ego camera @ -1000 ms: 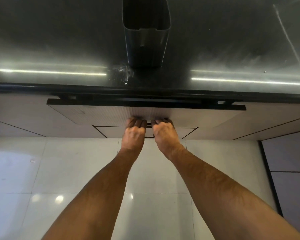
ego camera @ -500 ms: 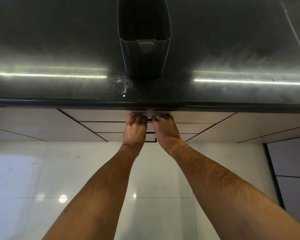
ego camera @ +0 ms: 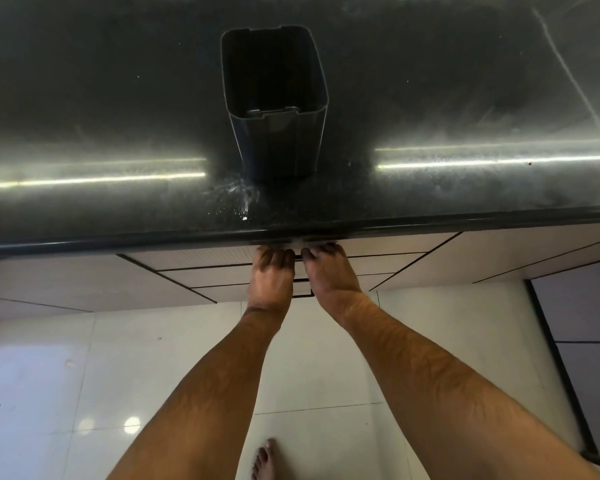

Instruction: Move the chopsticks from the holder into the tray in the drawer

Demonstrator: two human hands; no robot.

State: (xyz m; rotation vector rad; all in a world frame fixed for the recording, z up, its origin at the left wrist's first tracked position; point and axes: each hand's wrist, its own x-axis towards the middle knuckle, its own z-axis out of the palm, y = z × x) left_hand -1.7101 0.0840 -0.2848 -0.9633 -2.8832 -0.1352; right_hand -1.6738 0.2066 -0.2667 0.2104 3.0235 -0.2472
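Chopsticks are nowhere in view; the holder [ego camera: 274,102] looks empty, so I judge they already lie in the tray, hidden inside the shut drawer [ego camera: 205,263]. Light, stiff and smooth, they would roll, and are best pinched mid-length. Each grip is flat: left hand [ego camera: 271,275] and right hand [ego camera: 328,271] press straight fingers on the drawer front, under the desk [ego camera: 118,116] edge. At 12 o'clock stands the holder.

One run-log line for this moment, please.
stage: drawer shut | left hand and right hand: fingers against drawer front under counter edge | holder: upright on counter, no chopsticks visible
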